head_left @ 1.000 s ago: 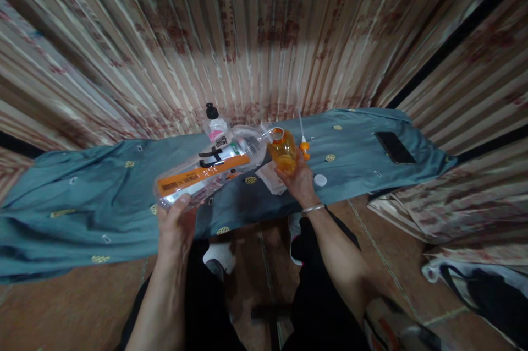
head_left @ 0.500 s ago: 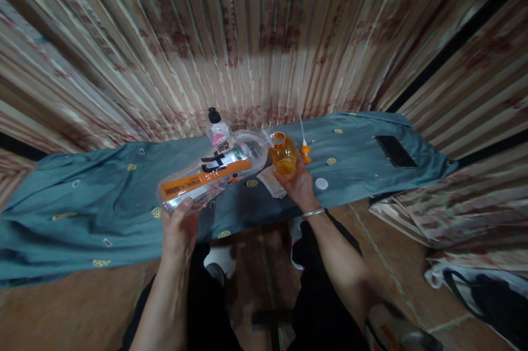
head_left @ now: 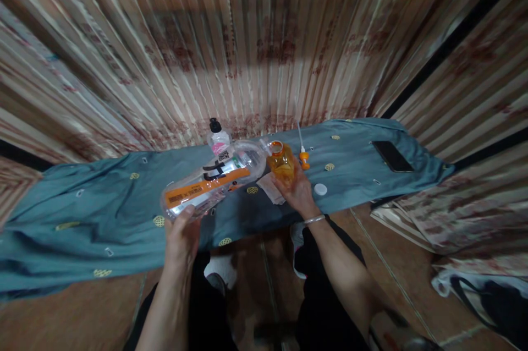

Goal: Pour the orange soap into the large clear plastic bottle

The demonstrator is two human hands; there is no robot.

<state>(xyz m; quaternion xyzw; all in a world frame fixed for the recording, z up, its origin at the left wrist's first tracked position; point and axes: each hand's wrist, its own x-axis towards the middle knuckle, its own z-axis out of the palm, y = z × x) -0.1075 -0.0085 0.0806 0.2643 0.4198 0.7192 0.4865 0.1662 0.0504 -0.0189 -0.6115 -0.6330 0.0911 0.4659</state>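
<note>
My left hand (head_left: 182, 232) grips the base of a large clear plastic bottle (head_left: 214, 177) with an orange and white label. The bottle lies tilted, its neck pointing right toward an amber bottle (head_left: 282, 166). My right hand (head_left: 297, 188) is wrapped round that amber bottle, whose mouth is uncovered and faces up beside the clear bottle's neck. Whether liquid is flowing between them I cannot make out. Just right of the amber bottle lies an orange pump head (head_left: 304, 159) with a long thin tube. A white round cap (head_left: 320, 190) rests near my right wrist.
Behind the clear bottle stands a small bottle with a black top (head_left: 215, 126). A folded tissue (head_left: 272, 190) lies under the amber bottle. To the right is a black phone (head_left: 391, 156). Everything sits on a narrow surface with a green cloth (head_left: 119, 191), backed by a striped curtain (head_left: 264, 37).
The whole view has shifted slightly, so the cloth and objects appear a little lower. Both hands keep their grip, and the two bottles stay mouth to mouth.
</note>
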